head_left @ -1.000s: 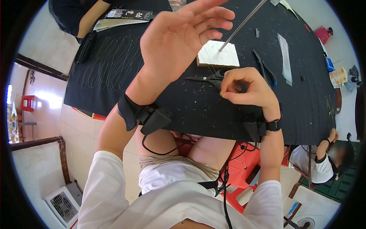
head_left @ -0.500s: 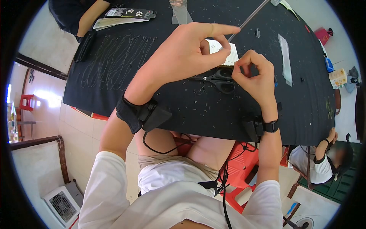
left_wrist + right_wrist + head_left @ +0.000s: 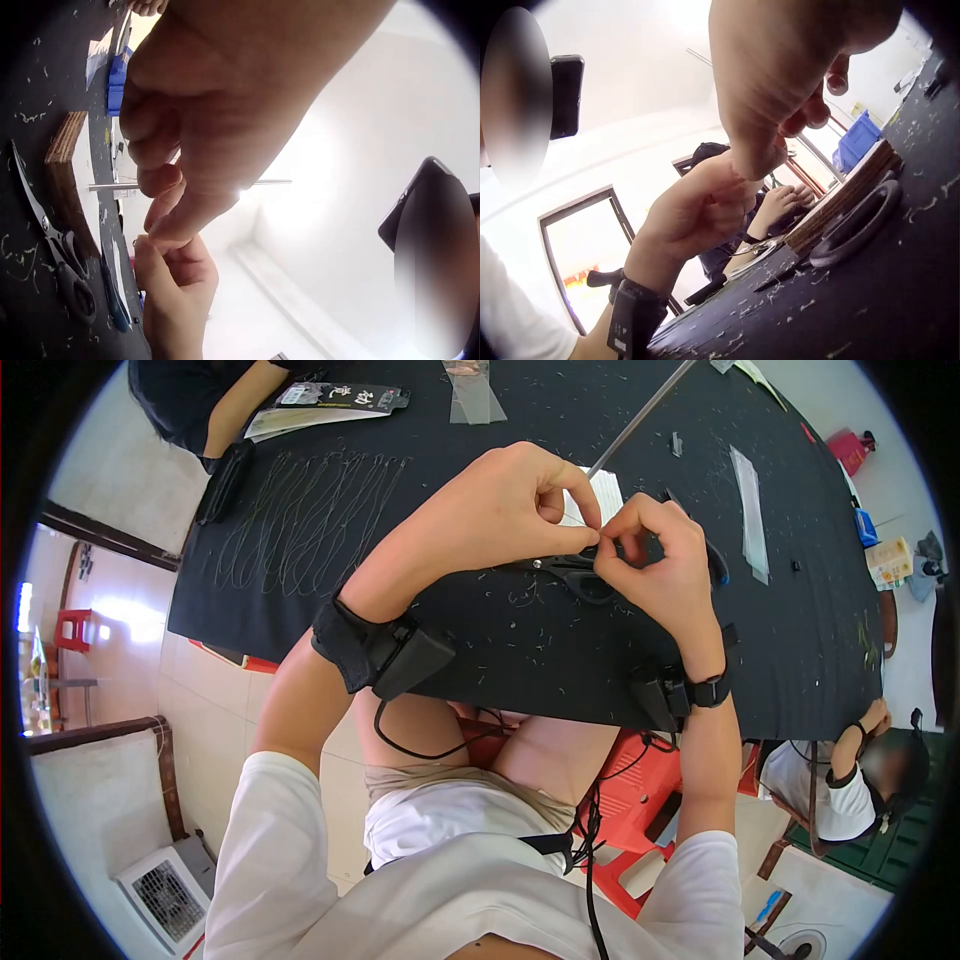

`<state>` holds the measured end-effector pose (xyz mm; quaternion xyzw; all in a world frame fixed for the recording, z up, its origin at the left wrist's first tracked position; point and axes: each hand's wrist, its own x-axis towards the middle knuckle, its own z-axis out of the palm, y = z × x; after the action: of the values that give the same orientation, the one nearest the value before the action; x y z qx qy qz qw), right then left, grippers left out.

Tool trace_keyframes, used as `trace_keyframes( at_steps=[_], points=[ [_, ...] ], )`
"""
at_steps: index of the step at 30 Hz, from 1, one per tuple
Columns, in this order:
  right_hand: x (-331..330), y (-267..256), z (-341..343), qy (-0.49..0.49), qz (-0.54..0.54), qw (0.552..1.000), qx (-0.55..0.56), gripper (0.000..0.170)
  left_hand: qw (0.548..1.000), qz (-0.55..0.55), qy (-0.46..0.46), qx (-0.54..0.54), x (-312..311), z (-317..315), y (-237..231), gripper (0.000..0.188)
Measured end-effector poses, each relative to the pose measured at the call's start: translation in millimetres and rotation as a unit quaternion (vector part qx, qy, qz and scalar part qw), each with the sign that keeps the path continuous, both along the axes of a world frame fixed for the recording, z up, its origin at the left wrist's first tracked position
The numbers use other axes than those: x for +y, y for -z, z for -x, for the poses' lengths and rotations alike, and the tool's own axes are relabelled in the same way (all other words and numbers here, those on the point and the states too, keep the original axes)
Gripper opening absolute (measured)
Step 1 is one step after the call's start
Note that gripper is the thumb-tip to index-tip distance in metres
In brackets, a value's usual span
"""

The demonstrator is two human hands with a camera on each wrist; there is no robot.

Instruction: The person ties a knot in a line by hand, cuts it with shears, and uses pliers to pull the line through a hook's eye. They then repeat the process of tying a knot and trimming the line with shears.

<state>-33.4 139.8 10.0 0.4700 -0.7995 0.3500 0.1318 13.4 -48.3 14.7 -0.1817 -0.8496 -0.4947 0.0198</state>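
My left hand (image 3: 505, 510) and right hand (image 3: 668, 565) meet fingertip to fingertip over the table, thumb and forefinger curled together on each. The right hand pinches a tiny curved metal piece, like a fish hook (image 3: 791, 153), mostly covered by the fingers. At the same spot the left fingertips pinch what looks like fine fishing line, too thin to tell for certain. Just beneath lie black-handled scissors (image 3: 75, 289). Beyond the hands is a white-topped wooden board (image 3: 608, 490), with a thin metal rod (image 3: 645, 420) rising from it.
Blue-handled pliers (image 3: 114, 296) lie right of the board. Several looped lines (image 3: 300, 525) are spread at left, near a black-and-white packet (image 3: 335, 398). Clear plastic strips (image 3: 748, 510) and line scraps dot the black cloth (image 3: 540, 670). Another person's arm (image 3: 240, 410) rests at the far left.
My left hand was raised with its fingers spread; it has turned and come down to the right hand's fingertips. The right hand has shifted slightly up and stays pinched.
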Motion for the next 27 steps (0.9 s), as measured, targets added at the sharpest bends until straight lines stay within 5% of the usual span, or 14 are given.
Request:
trace_keyframes(
  at_steps=[14,27],
  points=[
    [-3.0,6.8,-1.3,0.015,0.016,0.984,-0.180,0.010,0.997,0.033,-0.065,0.037,3.9,-2.4,-1.6,0.013],
    [-0.2,1.8,-1.8,-0.012,0.038,0.979,-0.198,0.012,0.994,0.036,-0.097,0.034,-0.4,-2.1,1.5,0.016]
  ],
)
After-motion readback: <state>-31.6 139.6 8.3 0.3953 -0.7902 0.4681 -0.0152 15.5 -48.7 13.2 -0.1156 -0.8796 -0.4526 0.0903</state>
